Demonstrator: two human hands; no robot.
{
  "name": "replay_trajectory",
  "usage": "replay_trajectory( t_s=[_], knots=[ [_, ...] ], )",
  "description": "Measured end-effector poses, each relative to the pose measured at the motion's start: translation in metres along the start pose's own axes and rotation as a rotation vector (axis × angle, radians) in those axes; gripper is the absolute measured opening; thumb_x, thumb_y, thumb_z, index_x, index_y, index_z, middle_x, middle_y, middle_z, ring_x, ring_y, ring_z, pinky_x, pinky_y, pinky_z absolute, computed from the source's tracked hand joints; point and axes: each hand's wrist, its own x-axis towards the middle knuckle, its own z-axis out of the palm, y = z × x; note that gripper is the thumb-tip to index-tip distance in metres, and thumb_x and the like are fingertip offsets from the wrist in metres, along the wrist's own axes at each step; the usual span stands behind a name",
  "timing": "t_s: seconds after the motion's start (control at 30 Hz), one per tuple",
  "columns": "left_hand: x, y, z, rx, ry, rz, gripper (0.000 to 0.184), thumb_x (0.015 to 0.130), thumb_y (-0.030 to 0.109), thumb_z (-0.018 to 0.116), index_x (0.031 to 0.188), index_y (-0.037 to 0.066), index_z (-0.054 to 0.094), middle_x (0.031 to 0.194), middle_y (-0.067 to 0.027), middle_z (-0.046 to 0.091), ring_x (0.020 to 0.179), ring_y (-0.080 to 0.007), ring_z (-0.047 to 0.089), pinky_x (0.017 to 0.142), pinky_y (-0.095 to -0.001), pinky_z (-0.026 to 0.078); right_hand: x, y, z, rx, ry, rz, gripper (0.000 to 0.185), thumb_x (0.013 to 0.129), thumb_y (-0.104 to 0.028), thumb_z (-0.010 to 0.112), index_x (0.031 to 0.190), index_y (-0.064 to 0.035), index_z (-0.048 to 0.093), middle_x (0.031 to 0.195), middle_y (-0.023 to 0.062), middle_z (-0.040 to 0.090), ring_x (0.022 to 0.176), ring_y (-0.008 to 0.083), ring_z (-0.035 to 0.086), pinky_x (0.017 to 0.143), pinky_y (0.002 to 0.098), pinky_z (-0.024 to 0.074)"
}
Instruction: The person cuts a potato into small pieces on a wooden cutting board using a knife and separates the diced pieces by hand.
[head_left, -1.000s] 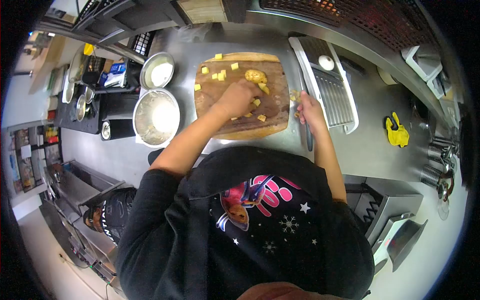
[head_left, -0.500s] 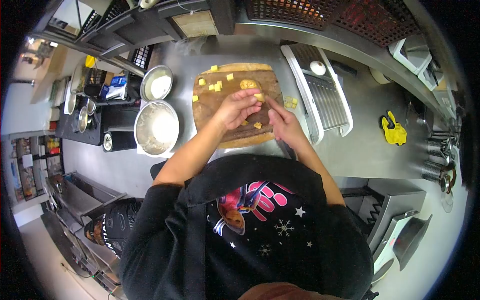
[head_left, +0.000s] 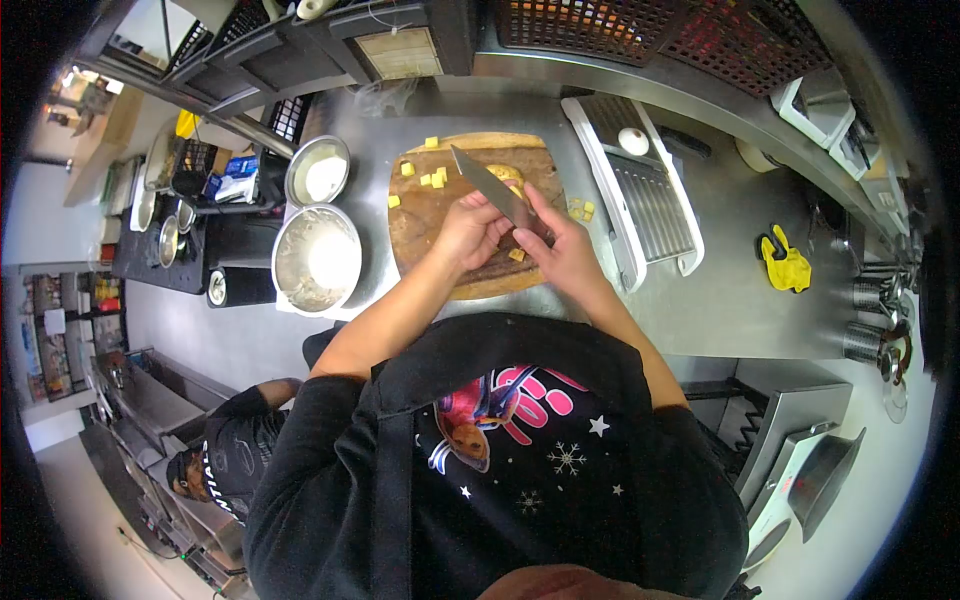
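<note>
In my right hand (head_left: 555,238) I grip a kitchen knife (head_left: 492,187), its broad blade slanting up and to the left over the wooden cutting board (head_left: 420,245). My left hand (head_left: 474,230) is closed just left of the blade, pinching what looks like a small potato piece; the blade hides most of its fingertips. Behind the knife lies a larger piece of potato (head_left: 506,172) with browned skin. Several yellow potato cubes (head_left: 438,178) are scattered over the board's left side. A small potato scrap (head_left: 516,255) sits near my right hand.
Two metal bowls, a smaller one (head_left: 296,178) and a larger one (head_left: 287,262), stand left of the board. A white mandoline slicer (head_left: 612,215) lies to the right, with potato cubes (head_left: 580,209) beside it. A yellow-and-black glove (head_left: 787,262) lies farther right. A co-worker (head_left: 235,455) is at lower left.
My right hand has turned the knife, so its broad blade now shows across the board, covering one cube. My left hand has drawn slightly down. The co-worker's arm has come into view.
</note>
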Motion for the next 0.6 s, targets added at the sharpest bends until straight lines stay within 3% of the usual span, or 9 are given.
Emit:
replay_trajectory(
  t_s=[0.1, 0.2, 0.4, 0.5, 0.6],
  knots=[
    [-0.002, 0.000, 0.005, -0.035, 0.009, 0.011, 0.022, 0.086, -0.002, 0.050, 0.108, -0.003, 0.054, 0.095, -0.0110, 0.063, 0.087, -0.0211, 0.062, 0.081, -0.0324, 0.051, 0.003, 0.002, 0.002, -0.021, 0.054, -0.143, 0.060, 0.081, -0.023, 0.065, 0.132, -0.0058, 0.040, 0.098, 0.0209, 0.060, 0.089, 0.0290, 0.061, 0.077, 0.0326, 0.0465],
    [-0.001, -0.001, 0.006, -0.074, -0.005, 0.024, 0.021, 0.086, -0.002, 0.050, 0.106, -0.003, 0.054, 0.094, -0.0109, 0.062, 0.086, -0.0210, 0.062, 0.080, -0.0327, 0.051, 0.002, -0.010, -0.003, -0.051, -0.006, -0.039, 0.059, 0.081, -0.009, 0.065, 0.134, -0.0062, 0.040, 0.115, 0.0131, 0.058, 0.103, 0.0139, 0.055, 0.086, 0.0261, 0.0425],
    [-0.002, 0.000, 0.009, -0.049, 0.001, 0.050, 0.019, 0.085, -0.004, 0.051, 0.104, -0.003, 0.055, 0.093, -0.0108, 0.062, 0.084, -0.0210, 0.062, 0.079, -0.0327, 0.051, 0.004, -0.012, -0.004, -0.036, -0.010, -0.031, 0.059, 0.080, -0.011, 0.066, 0.133, -0.0061, 0.041, 0.112, 0.0125, 0.059, 0.101, 0.0131, 0.055, 0.088, 0.0260, 0.0414],
    [-0.003, 0.001, 0.014, -0.021, 0.017, 0.063, 0.021, 0.085, -0.004, 0.051, 0.105, -0.003, 0.055, 0.093, -0.0106, 0.063, 0.084, -0.0206, 0.062, 0.078, -0.0326, 0.051, 0.004, -0.021, -0.005, -0.032, -0.009, 0.162, 0.058, 0.080, -0.012, 0.066, 0.133, -0.0061, 0.041, 0.111, 0.0126, 0.059, 0.102, 0.0124, 0.054, 0.089, 0.0258, 0.0404],
    [-0.001, 0.002, 0.011, 0.029, 0.003, 0.089, 0.023, 0.084, -0.004, 0.052, 0.107, -0.002, 0.055, 0.094, -0.0102, 0.063, 0.084, -0.0200, 0.062, 0.078, -0.0323, 0.051, 0.005, -0.010, -0.002, -0.007, 0.023, 0.007, 0.058, 0.081, -0.012, 0.066, 0.133, -0.0053, 0.041, 0.106, 0.0100, 0.061, 0.099, 0.0124, 0.054, 0.088, 0.0258, 0.0408]
  ],
)
